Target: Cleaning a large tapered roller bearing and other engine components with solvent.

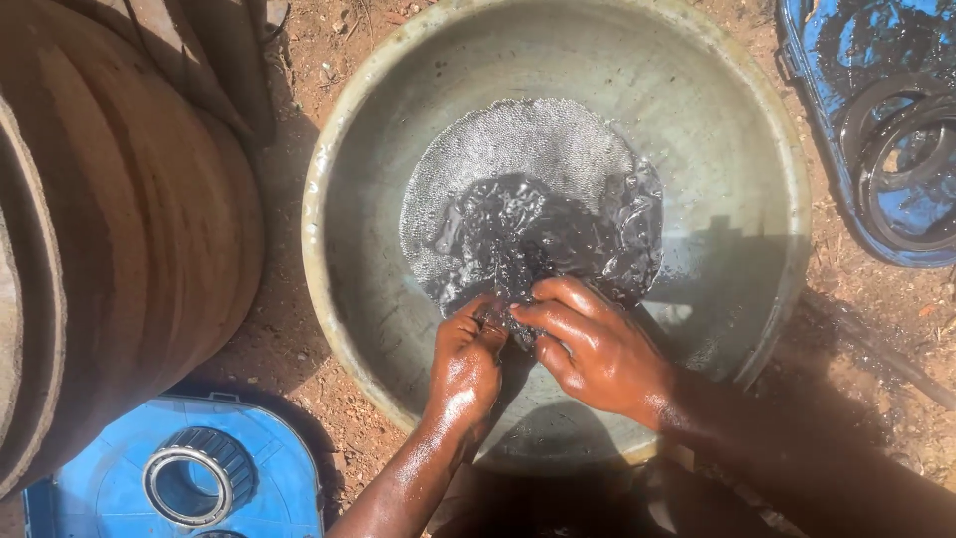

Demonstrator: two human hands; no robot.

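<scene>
Both hands (pixel 538 354) wet, fingertips pinched together, over basin (pixel 398 120) liquid (pixel 528 189)

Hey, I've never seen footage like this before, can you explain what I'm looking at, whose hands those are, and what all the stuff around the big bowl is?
This is one picture from a camera worn on a person's head, looking straight down at their own bare hands. No machine is involved. The left hand and right hand are wet and meet over a small dark thing in a wide metal basin; what it is cannot be told. The basin holds a shallow pool of dark, foamy liquid and sits on reddish dirt ground. At lower left a metal bearing ring lies on a blue plastic lid. At upper right a blue tray holds dark rings.
</scene>
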